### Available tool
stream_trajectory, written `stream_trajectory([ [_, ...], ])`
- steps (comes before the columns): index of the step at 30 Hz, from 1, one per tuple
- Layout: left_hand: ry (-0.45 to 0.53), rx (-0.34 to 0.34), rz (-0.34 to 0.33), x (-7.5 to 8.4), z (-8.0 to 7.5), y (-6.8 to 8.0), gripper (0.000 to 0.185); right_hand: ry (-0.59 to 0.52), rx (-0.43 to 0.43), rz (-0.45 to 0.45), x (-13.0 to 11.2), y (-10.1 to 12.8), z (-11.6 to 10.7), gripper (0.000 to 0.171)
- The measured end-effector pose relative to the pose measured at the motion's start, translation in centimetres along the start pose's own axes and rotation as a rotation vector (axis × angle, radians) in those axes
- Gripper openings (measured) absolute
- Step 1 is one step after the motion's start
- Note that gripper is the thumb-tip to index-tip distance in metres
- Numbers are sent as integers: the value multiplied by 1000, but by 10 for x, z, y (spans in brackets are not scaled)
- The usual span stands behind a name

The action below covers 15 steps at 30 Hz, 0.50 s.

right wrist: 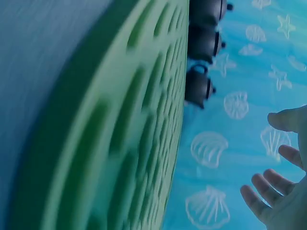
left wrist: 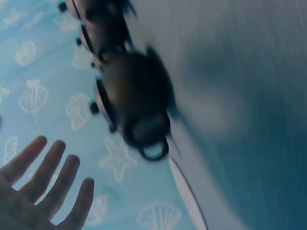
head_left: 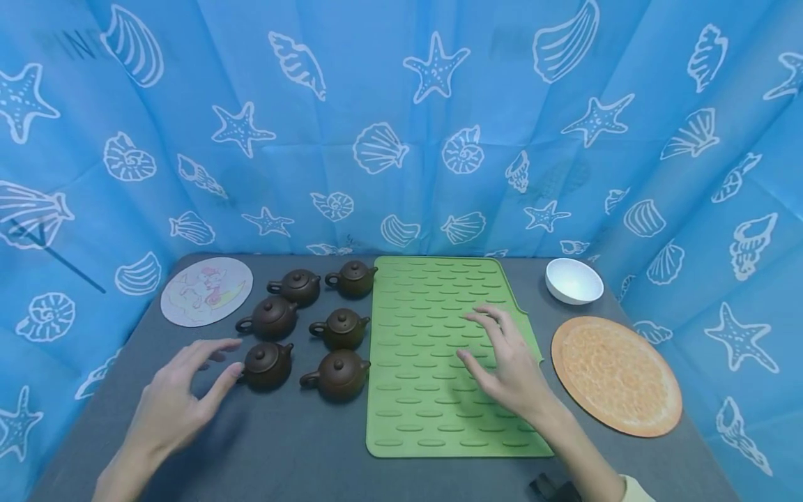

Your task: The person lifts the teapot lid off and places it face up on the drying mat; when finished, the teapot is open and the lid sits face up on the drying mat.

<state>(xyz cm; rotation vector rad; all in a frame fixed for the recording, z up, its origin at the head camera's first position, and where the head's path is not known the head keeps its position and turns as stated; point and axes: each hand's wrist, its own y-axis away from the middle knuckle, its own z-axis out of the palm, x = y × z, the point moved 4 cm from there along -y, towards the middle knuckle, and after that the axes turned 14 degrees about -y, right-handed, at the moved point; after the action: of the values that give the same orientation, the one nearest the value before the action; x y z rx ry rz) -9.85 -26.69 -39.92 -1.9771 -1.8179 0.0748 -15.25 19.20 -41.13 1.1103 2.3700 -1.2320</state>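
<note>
Several small dark brown teapots stand in two columns left of a green ridged mat (head_left: pixel 433 411). My left hand (head_left: pixel 178 394) is nearest the front-left teapot (head_left: pixel 268 367), its thumb tip by that teapot's handle; whether they touch I cannot tell. Fingers and thumb are spread apart with nothing between them. In the left wrist view the fingers (left wrist: pixel 57 175) extend beside a teapot (left wrist: pixel 136 91). Over the mat hovers my right hand (head_left: pixel 508 362), fingers loosely bent and holding nothing. The right wrist view shows its spread fingers (right wrist: pixel 268 191) above the mat (right wrist: pixel 144 110).
An oval picture mat (head_left: pixel 207 291) lies at the back left. At the right are a white bowl (head_left: pixel 574 281) and a round bread-patterned mat (head_left: pixel 617 376). A black object (head_left: pixel 552 488) sits by the right forearm. A blue shell-print curtain (head_left: pixel 401 125) surrounds the grey table (head_left: pixel 301 446).
</note>
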Motion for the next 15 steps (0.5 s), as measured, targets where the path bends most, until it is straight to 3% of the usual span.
stream_trajectory([
  [8,179,-155,-63,36,30,11,26,-300,-112,116,-22,-12,45,44],
  [15,257,-258,-176,50,52,13,27,-635,-248,292,-35,-23,87,35],
])
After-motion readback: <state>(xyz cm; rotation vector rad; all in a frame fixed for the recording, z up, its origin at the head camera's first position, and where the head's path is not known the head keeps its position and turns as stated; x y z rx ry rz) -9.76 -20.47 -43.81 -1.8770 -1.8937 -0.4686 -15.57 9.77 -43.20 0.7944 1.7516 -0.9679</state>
